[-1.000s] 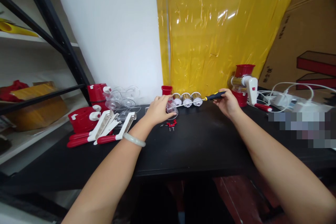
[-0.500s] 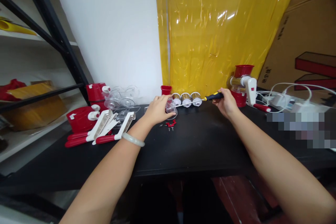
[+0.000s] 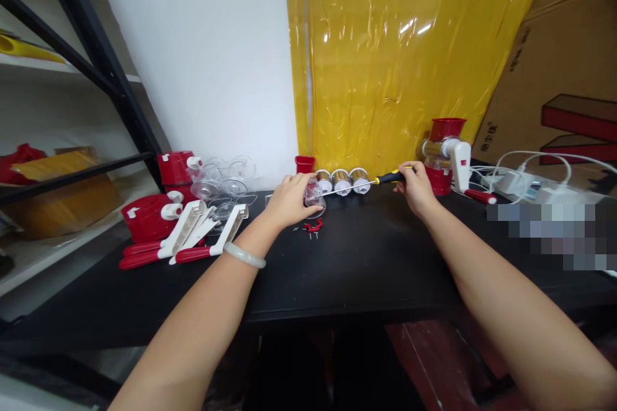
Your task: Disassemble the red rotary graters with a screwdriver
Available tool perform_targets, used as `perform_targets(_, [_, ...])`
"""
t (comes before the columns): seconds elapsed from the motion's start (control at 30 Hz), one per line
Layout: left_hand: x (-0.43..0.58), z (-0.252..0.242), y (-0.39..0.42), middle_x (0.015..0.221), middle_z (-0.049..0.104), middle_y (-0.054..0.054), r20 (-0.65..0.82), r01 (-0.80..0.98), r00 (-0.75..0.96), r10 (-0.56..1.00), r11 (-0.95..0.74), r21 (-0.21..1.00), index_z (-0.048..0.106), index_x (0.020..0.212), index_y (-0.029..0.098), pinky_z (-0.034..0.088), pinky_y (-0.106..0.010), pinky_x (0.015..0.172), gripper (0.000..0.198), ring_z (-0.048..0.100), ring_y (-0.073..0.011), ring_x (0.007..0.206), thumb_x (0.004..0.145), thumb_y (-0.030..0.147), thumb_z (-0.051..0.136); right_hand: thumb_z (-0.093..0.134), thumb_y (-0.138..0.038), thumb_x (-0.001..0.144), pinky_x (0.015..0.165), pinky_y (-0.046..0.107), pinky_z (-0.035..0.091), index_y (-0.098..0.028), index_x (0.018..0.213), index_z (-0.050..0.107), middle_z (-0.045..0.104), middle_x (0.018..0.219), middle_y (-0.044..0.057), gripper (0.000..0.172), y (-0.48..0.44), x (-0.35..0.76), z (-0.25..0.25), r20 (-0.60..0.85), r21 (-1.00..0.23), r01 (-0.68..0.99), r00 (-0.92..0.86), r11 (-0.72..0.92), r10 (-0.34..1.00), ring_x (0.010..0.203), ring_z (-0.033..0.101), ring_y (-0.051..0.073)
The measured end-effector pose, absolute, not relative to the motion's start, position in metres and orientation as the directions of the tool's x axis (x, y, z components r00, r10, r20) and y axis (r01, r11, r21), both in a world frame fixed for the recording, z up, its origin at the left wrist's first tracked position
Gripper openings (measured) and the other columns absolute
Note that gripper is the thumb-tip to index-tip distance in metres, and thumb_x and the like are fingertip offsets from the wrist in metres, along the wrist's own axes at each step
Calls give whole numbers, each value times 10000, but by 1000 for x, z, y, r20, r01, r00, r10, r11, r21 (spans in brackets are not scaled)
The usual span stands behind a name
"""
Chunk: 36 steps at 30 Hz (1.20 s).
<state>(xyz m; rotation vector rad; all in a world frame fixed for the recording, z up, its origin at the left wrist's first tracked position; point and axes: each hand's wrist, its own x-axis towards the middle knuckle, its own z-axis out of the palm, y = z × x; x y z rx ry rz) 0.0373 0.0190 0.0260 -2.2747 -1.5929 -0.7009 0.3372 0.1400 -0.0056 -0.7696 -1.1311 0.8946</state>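
Note:
My left hand (image 3: 291,200) is closed around a clear plastic housing (image 3: 314,195), and its palm hides much of the part. In my right hand (image 3: 415,189) is a long screwdriver (image 3: 389,177) with a black and yellow handle. Its shaft runs nearly level to the left, and the tip meets the clear housing. Behind the shaft stand three grater drums (image 3: 341,181) in a row. Small red clips (image 3: 314,225) and several screws lie in front of my left hand. A red hopper (image 3: 304,164) rises behind the housing.
At left are red bases (image 3: 149,217), white crank handles with red grips (image 3: 231,234) and clear plastic parts (image 3: 226,187). An assembled rotary grater (image 3: 441,157) stands at the right, beside white cables and a power strip (image 3: 559,196). A yellow plastic sheet (image 3: 385,64) hangs behind.
My right hand's fingers have shifted and turned slightly on the screwdriver handle. My left hand and the housing stay in place.

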Motion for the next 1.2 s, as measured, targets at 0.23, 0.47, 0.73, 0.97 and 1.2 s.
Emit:
perform_targets(0.23, [34, 24, 21, 1356, 557, -99, 539, 924, 293, 789, -379, 52, 404, 1419, 238, 434, -472, 988, 742, 493, -326, 1190, 786, 495, 694, 615, -265, 638, 428, 213, 467, -260, 916, 467, 528, 704, -69, 315, 137, 334, -3, 371, -856, -334, 136, 395, 919, 455, 498, 77])
perform_targets(0.47, [34, 24, 21, 1359, 556, -97, 541, 925, 296, 787, -377, 43, 405, 1420, 248, 439, -475, 989, 744, 504, -327, 1188, 783, 497, 698, 634, -261, 614, 442, 215, 472, -263, 909, 479, 524, 756, -53, 334, 139, 334, -4, 401, -842, -317, 171, 436, 900, 525, 534, 92])
perform_targets(0.73, [33, 24, 23, 1358, 559, -100, 543, 925, 302, 783, -380, 34, 407, 1417, 231, 442, -470, 986, 742, 503, -327, 1185, 790, 508, 690, 668, -246, 567, 500, 227, 497, -266, 926, 486, 560, 725, -77, 404, 132, 333, -2, 395, -855, -305, 144, 420, 908, 516, 552, 91])
perform_targets(0.97, [34, 24, 22, 1354, 555, -100, 540, 925, 297, 788, -377, 42, 401, 1420, 240, 432, -463, 995, 737, 499, -325, 1193, 794, 501, 689, 738, -228, 548, 524, 193, 480, -262, 881, 515, 595, 739, -68, 403, 126, 335, 0, 428, -793, -448, 71, 413, 901, 618, 598, 101])
perform_targets(1.2, [36, 25, 20, 1352, 559, -108, 534, 929, 290, 794, -368, 42, 410, 1417, 214, 433, -467, 995, 749, 497, -328, 1186, 787, 505, 694, 488, -737, 798, 486, 301, 509, -271, 1074, 490, 673, 728, 10, 541, 134, 334, -3, 433, -831, -327, 126, 450, 892, 670, 690, 226])
